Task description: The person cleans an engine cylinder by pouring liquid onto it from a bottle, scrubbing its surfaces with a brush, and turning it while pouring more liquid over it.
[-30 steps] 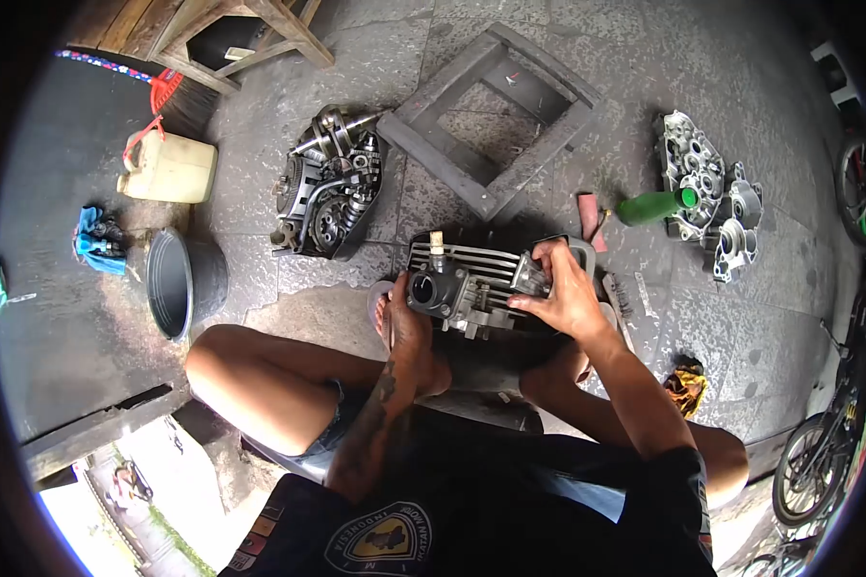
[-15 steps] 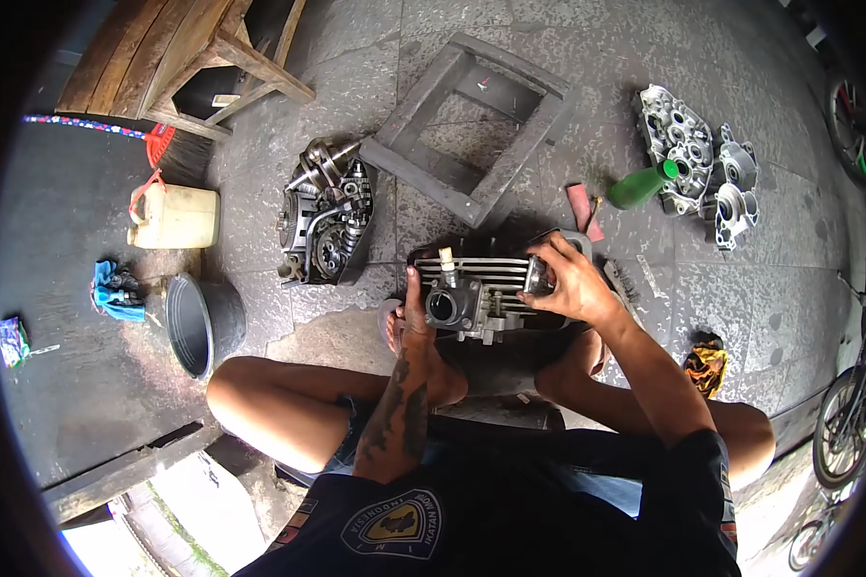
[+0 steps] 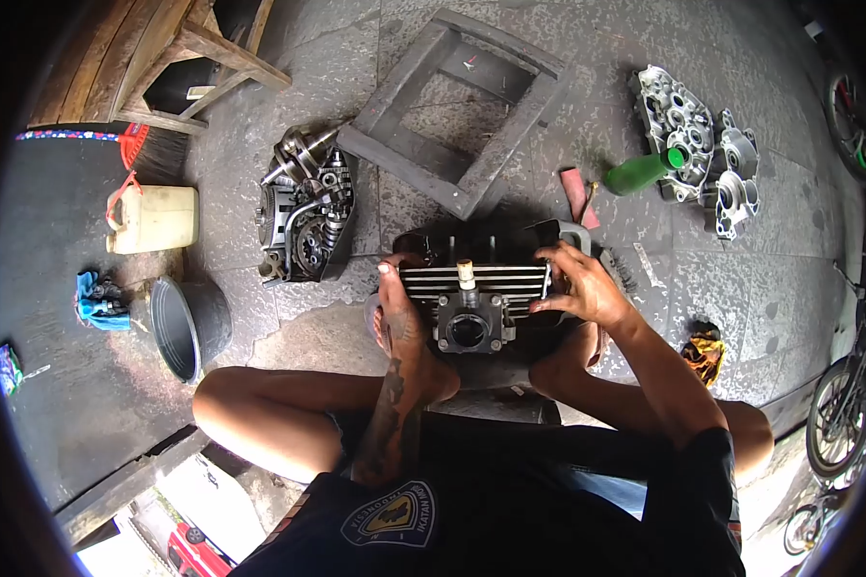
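Observation:
A finned metal engine cylinder (image 3: 428, 284) is held between my hands in front of my feet. Its dark round port (image 3: 469, 332) faces me, and a pale plug (image 3: 466, 276) stands on the stub above the port. My left hand (image 3: 400, 303) presses the left end of the fins, thumb up and fingers partly hidden behind. My right hand (image 3: 592, 288) grips the right end, with thumb and fingers curled round the edge. Just beyond the cylinder are a dark piece with upright studs (image 3: 492, 248) and a grey rim, partly covered by it.
Ahead lies a grey wooden frame (image 3: 394, 96). To the left are an opened engine half (image 3: 308, 221), a black bucket (image 3: 191, 332) and a jerrycan (image 3: 154, 219). A green bottle (image 3: 635, 175), silver engine casings (image 3: 678, 120) and a yellow-black cloth (image 3: 704, 354) lie right.
The cylinder has turned and tilted in my hands, so its port now faces me more squarely. My right hand has shifted its hold slightly. The camera view has moved a little.

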Demonstrator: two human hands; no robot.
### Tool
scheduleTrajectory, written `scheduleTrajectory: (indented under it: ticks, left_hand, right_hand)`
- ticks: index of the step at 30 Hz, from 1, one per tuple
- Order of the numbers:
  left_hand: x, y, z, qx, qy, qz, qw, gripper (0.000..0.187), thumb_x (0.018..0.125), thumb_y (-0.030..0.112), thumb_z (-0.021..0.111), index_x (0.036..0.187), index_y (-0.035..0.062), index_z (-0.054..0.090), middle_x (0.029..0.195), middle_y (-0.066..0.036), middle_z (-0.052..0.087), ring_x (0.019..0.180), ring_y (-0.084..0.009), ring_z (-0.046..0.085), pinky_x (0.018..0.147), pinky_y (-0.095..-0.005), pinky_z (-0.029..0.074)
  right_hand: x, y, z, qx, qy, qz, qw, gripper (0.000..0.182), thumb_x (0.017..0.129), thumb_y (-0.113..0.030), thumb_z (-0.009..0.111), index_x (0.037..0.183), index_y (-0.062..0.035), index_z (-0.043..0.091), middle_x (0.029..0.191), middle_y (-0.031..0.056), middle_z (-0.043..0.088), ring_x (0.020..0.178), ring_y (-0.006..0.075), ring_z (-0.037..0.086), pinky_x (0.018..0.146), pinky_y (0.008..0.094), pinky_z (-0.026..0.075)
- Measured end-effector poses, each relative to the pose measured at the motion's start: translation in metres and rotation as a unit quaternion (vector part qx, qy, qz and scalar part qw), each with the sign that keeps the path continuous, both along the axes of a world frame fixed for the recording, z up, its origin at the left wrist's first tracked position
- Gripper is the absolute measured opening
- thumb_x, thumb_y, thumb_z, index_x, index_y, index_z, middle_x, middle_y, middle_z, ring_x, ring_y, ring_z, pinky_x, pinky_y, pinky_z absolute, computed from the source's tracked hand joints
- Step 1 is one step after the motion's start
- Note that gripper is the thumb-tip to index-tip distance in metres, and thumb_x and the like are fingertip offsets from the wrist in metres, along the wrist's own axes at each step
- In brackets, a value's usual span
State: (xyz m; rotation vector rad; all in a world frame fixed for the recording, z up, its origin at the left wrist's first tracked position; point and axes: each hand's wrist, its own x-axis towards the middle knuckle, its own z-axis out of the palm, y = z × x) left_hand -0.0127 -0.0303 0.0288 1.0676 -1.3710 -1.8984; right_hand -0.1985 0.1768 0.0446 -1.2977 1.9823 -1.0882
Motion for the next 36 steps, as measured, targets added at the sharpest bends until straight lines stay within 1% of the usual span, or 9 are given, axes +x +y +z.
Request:
scheduleTrajectory:
  ticks: [10, 13, 22, 26, 28, 30, 31, 34, 36]
  left_hand:
    - [0.019, 0.006, 0.045, -0.295, -0.109, 0.004, 0.949, 0.04, 0.103, 0.036, 0.039, 0.102, -0.0001, 0.056, 0.09, -0.005, 0.053, 0.084, -0.0143, 0.048, 0.079, -0.0293, 0.04]
    - [0.019, 0.009, 0.044, -0.43, -0.134, -0.01, 0.893, 0.032, 0.098, 0.029, 0.045, 0.098, -0.0008, 0.055, 0.088, -0.006, 0.053, 0.082, -0.0154, 0.046, 0.075, -0.0304, 0.04]
    - [0.013, 0.004, 0.034, -0.441, -0.158, 0.015, 0.883, 0.031, 0.1, 0.028, 0.044, 0.09, -0.0007, 0.053, 0.083, -0.009, 0.051, 0.08, -0.0187, 0.047, 0.076, -0.0317, 0.04]
    - [0.01, 0.001, 0.03, -0.423, -0.179, 0.024, 0.888, 0.028, 0.097, 0.024, 0.049, 0.092, -0.0032, 0.055, 0.088, -0.016, 0.053, 0.081, -0.0302, 0.052, 0.075, -0.0396, 0.042]
    - [0.011, 0.001, 0.028, -0.442, -0.175, 0.025, 0.88, 0.026, 0.097, 0.022, 0.049, 0.092, -0.0031, 0.055, 0.087, -0.016, 0.053, 0.081, -0.0312, 0.052, 0.075, -0.0404, 0.042]
    - [0.01, 0.003, 0.029, -0.445, -0.17, 0.014, 0.879, 0.026, 0.097, 0.022, 0.05, 0.092, -0.0028, 0.055, 0.088, -0.016, 0.054, 0.082, -0.0316, 0.052, 0.076, -0.0412, 0.041]
    - [0.01, 0.005, 0.03, -0.46, -0.183, 0.009, 0.869, 0.026, 0.099, 0.022, 0.047, 0.091, -0.0015, 0.053, 0.085, -0.014, 0.051, 0.08, -0.0273, 0.05, 0.075, -0.0377, 0.041]
    - [0.009, 0.007, 0.032, -0.479, -0.191, 0.0, 0.857, 0.026, 0.1, 0.022, 0.045, 0.09, -0.0006, 0.052, 0.085, -0.013, 0.05, 0.079, -0.0245, 0.048, 0.074, -0.0358, 0.041]
    - [0.008, 0.009, 0.032, -0.454, -0.19, 0.011, 0.87, 0.032, 0.098, 0.028, 0.051, 0.091, -0.0021, 0.056, 0.088, -0.014, 0.054, 0.084, -0.0315, 0.053, 0.079, -0.0426, 0.04]
  right_hand:
    - [0.009, -0.012, -0.022, 0.002, -0.029, 0.027, 0.999, 0.065, 0.076, -0.035, 0.08, 0.129, -0.0088, 0.053, 0.099, 0.0136, 0.061, 0.082, 0.0297, 0.062, 0.076, 0.0398, 0.051]
    - [0.011, -0.019, -0.033, 0.006, -0.022, 0.039, 0.999, 0.06, 0.082, -0.04, 0.074, 0.128, -0.0075, 0.052, 0.112, 0.0187, 0.063, 0.097, 0.0405, 0.064, 0.081, 0.0445, 0.053]
    - [0.017, -0.029, -0.038, -0.009, -0.015, 0.022, 1.0, 0.06, 0.083, -0.024, 0.075, 0.135, -0.0116, 0.046, 0.112, 0.0216, 0.064, 0.097, 0.0435, 0.063, 0.083, 0.0488, 0.053]
    - [0.025, -0.021, -0.021, 0.052, -0.084, -0.142, 0.985, 0.068, 0.082, -0.002, 0.069, 0.142, -0.0105, 0.039, 0.109, 0.0227, 0.066, 0.099, 0.0432, 0.063, 0.082, 0.0482, 0.053]
    - [0.033, -0.017, -0.043, 0.015, -0.051, -0.238, 0.97, 0.053, 0.081, -0.002, 0.067, 0.131, -0.0058, 0.05, 0.102, 0.0232, 0.068, 0.093, 0.0439, 0.065, 0.079, 0.0487, 0.054]
    - [0.037, -0.016, -0.048, 0.164, 0.007, -0.275, 0.947, 0.033, 0.082, -0.008, 0.068, 0.114, -0.0029, 0.06, 0.092, 0.0244, 0.068, 0.084, 0.0452, 0.066, 0.076, 0.0502, 0.054]
    - [0.046, -0.018, -0.05, 0.093, 0.017, -0.288, 0.953, 0.022, 0.083, -0.013, 0.068, 0.101, -0.0026, 0.063, 0.083, 0.025, 0.068, 0.081, 0.046, 0.066, 0.074, 0.0514, 0.054]
    - [0.068, -0.025, -0.022, 0.19, 0.026, -0.279, 0.941, 0.02, 0.088, -0.017, 0.064, 0.103, -0.0033, 0.062, 0.084, 0.0253, 0.068, 0.08, 0.0461, 0.065, 0.072, 0.0524, 0.054]
    - [0.073, -0.02, -0.013, 0.191, 0.006, -0.313, 0.93, 0.019, 0.091, -0.015, 0.063, 0.104, -0.0017, 0.062, 0.086, 0.0264, 0.067, 0.079, 0.0444, 0.066, 0.071, 0.0474, 0.055]
